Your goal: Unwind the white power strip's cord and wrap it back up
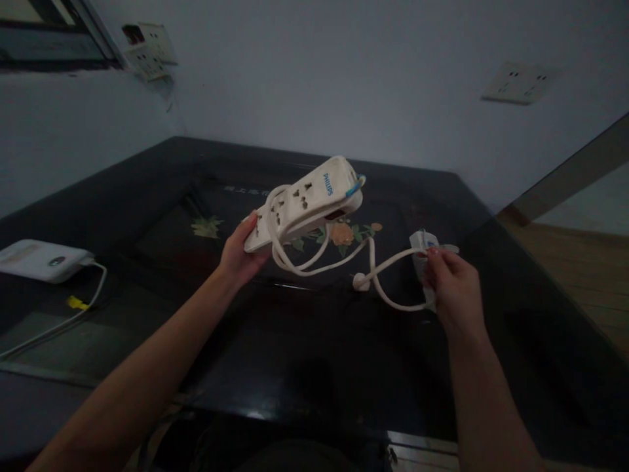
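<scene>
My left hand (246, 246) grips the lower end of a white power strip (317, 187) marked PHILIPS, tilted up above the dark table. Its white cord (339, 263) loops around the strip and runs off to the right. On the right side, my right hand (453, 282) is closed, with thumb and fingers pinching a length of that cord. The cord's plug (361, 282) dangles between my hands. Behind my right fingers lies a small white object (420, 241), partly hidden; its kind I cannot make out.
The glossy black table (314, 341) carries a floral print. At the left sits a white device (44, 259) with a cable (101, 288) and a yellow tag (77, 302). Wall sockets (521, 82) are at the back right, with more sockets (152, 56) at the left corner.
</scene>
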`<state>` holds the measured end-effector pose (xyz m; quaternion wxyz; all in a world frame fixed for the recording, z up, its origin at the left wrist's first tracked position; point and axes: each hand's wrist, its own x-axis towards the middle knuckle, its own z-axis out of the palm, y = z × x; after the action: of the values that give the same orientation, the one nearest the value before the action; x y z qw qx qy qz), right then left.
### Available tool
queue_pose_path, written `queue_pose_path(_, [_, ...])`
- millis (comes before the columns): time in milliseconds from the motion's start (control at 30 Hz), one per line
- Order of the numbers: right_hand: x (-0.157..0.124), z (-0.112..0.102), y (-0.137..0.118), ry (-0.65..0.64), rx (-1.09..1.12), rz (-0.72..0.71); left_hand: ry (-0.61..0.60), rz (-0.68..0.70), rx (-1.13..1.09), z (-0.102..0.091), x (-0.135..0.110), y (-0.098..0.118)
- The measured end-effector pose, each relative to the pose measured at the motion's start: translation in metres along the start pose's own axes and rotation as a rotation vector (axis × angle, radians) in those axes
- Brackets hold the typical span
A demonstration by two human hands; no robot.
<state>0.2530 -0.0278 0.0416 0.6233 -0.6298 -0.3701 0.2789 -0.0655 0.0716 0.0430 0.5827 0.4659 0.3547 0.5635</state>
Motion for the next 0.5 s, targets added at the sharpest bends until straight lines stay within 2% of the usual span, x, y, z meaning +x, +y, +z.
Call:
queue_pose_path(67, [-0.005,0.010,0.004,-0.182,-0.225,-0.040,0.038,0.018,0.000,0.009,-0.006,-0.002])
queue_pose_path(133, [-0.014,0.020,0.003,-0.295,-0.386,-0.141,0.059,0.042,0.028,0.017,-0.014,-0.004])
queue_pose_path(200, [-0.026,0.029,-0.002,-0.247,-0.449,-0.309,0.067,0.054,0.059,0.025,-0.022,-0.005])
queue_pose_path(267, [-0.041,0.037,-0.009,-0.113,-0.459,-0.512,0.070,0.075,0.094,0.031,-0.029,-0.007])
queue_pose_path(333, [-0.056,0.045,-0.014,-0.095,-0.467,-0.670,0.066,0.106,0.143,0.034,-0.034,-0.008])
queue_pose_path(400, [-0.069,0.053,-0.015,-0.286,-0.465,-0.734,0.058,0.137,0.209,0.037,-0.039,-0.010])
queue_pose_path(467, [-0.079,0.061,-0.012,-0.489,-0.466,-0.726,0.046,0.167,0.288,0.039,-0.044,-0.011])
queue_pose_path(500, [-0.083,0.065,-0.010,-0.549,-0.473,-0.716,0.040,0.184,0.326,0.041,-0.046,-0.010])
